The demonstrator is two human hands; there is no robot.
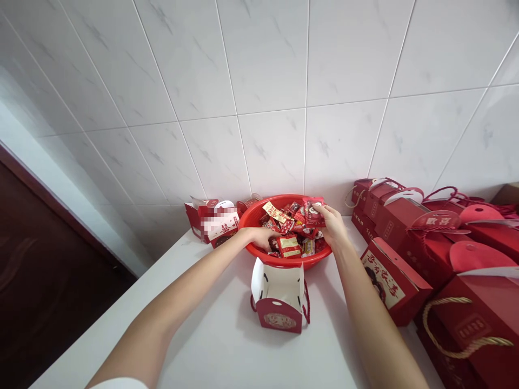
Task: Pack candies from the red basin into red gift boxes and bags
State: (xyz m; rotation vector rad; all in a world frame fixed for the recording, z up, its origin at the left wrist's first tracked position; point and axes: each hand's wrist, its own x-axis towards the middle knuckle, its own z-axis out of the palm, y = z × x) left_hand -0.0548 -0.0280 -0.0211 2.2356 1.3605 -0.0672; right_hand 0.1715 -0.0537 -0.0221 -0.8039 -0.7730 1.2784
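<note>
A red plastic basket stands against the wall, filled with wrapped sweets in red, gold and cream packets. My left hand reaches over the basket's left side, its fingertips down among the sweets and hidden there. Pinched in my right hand, a flat red sweet packet is raised over the basket's right side. In front of the basket, between my forearms, a small red gift box with a white inside and dark red cord handles stands with its top open; what its floor holds is hard to see.
Several red gift boxes with cord handles crowd the right side of the white table. One smaller box leans against them. At the left, open red boxes stand beside the basket. A tiled wall closes the back.
</note>
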